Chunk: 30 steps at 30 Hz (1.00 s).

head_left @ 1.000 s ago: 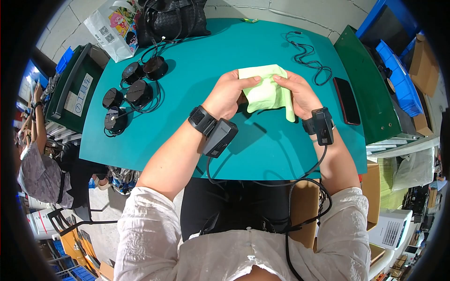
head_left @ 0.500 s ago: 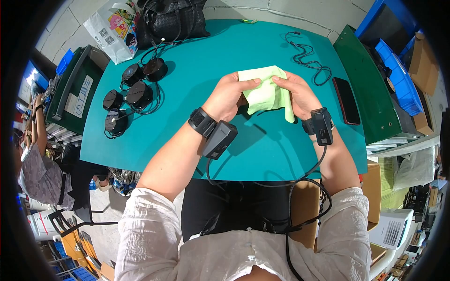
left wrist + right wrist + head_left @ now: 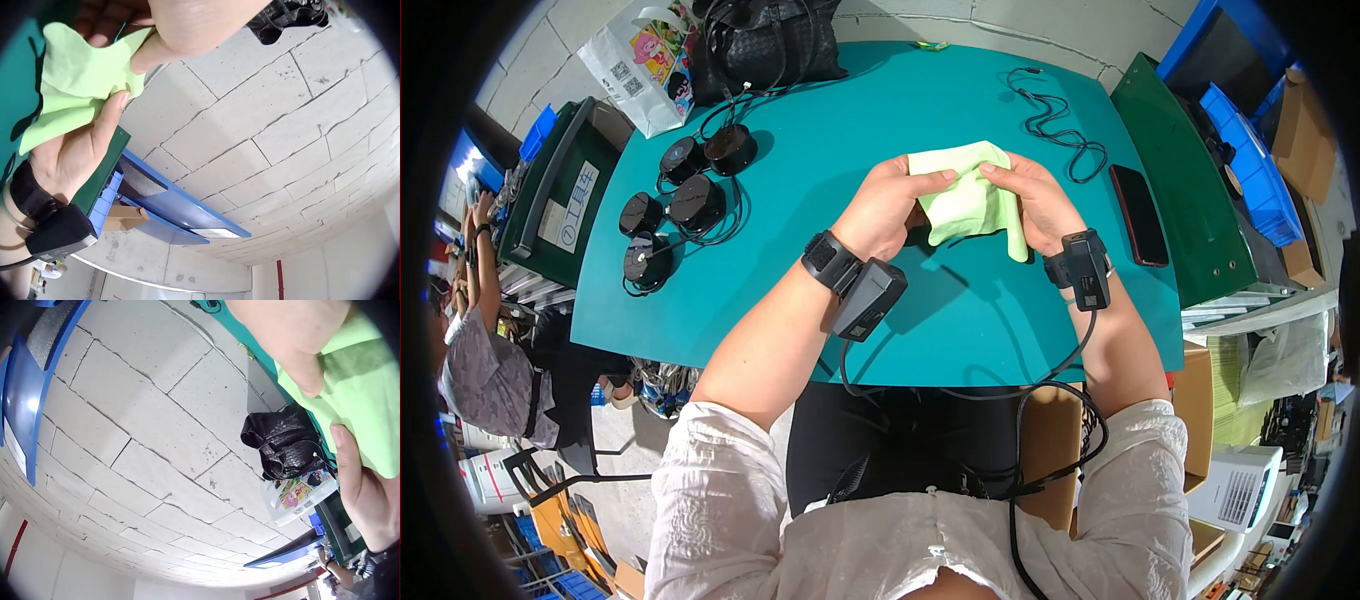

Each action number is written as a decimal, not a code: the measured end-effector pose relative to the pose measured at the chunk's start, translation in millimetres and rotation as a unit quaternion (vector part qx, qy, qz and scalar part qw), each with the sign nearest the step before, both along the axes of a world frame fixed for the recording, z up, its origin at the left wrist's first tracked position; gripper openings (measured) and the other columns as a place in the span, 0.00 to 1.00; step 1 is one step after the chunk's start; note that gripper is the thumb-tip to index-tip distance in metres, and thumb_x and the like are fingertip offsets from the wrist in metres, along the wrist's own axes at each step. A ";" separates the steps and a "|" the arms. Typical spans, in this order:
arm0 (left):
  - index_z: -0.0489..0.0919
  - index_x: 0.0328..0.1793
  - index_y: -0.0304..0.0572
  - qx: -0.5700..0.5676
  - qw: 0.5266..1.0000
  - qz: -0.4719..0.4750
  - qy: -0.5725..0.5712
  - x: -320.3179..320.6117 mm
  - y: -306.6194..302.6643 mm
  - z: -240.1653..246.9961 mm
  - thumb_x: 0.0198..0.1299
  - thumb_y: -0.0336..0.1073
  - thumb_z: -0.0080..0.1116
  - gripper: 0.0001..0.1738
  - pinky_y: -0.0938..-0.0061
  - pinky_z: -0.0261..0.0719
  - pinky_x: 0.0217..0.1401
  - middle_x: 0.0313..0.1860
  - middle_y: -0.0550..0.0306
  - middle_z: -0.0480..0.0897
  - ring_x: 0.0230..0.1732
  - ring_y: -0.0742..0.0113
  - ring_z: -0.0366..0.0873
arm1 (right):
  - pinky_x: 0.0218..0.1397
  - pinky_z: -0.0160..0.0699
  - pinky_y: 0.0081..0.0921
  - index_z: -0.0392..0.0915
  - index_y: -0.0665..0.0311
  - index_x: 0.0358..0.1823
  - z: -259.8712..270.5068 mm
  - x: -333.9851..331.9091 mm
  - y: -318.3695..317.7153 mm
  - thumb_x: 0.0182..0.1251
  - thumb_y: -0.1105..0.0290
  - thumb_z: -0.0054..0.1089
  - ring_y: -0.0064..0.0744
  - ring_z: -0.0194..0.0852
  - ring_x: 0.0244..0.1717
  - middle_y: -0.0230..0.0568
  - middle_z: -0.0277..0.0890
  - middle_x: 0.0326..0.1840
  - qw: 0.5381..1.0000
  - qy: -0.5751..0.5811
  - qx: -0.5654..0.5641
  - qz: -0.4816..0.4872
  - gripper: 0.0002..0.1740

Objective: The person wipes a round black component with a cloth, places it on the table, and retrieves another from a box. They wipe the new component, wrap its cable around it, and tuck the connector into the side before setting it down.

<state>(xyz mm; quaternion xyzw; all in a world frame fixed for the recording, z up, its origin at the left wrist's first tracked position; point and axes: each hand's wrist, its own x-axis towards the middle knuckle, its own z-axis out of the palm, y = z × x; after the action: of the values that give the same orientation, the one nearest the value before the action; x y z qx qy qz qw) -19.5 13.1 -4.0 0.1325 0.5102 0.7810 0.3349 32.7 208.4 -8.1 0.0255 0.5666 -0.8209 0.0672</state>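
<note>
A light green cloth [image 3: 965, 195] is stretched between my two hands above the teal table [image 3: 820, 300]. My left hand [image 3: 882, 208] pinches its left side, thumb on top and the other fingers behind. At the right side my right hand [image 3: 1045, 205] grips it the same way, and a loose corner hangs beside that palm. The left wrist view shows the cloth [image 3: 81, 75] creased between the two thumbs. In the right wrist view, the cloth [image 3: 369, 394] partly hides the fingers behind it. Both wrists carry black camera units on straps.
Several black round devices [image 3: 698, 200] with cables stand on the table's left. Behind them are a black woven bag [image 3: 810, 45] and a printed paper bag [image 3: 635, 75]. A thin black cable [image 3: 1050, 110] and a phone [image 3: 1138, 215] lie to the right. Another person [image 3: 495, 370] is at far left.
</note>
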 end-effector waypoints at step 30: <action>0.74 0.53 0.33 -0.199 0.836 0.327 0.394 -28.4 -15.8 11.7 0.64 0.27 0.57 0.12 0.82 0.67 0.25 0.31 0.63 0.76 0.24 0.79 0.69 | 0.28 0.70 0.17 0.80 0.65 0.35 -10.4 37.3 -92.1 0.67 0.55 0.66 0.11 0.71 0.27 0.26 0.79 0.29 0.977 0.017 0.095 0.192 0.18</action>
<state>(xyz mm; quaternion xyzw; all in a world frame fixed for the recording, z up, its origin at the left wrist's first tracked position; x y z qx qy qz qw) -47.9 -2.6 7.7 0.1852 0.7569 0.6086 -0.1499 70.1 116.4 -18.5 -0.0912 0.6371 -0.7355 0.2117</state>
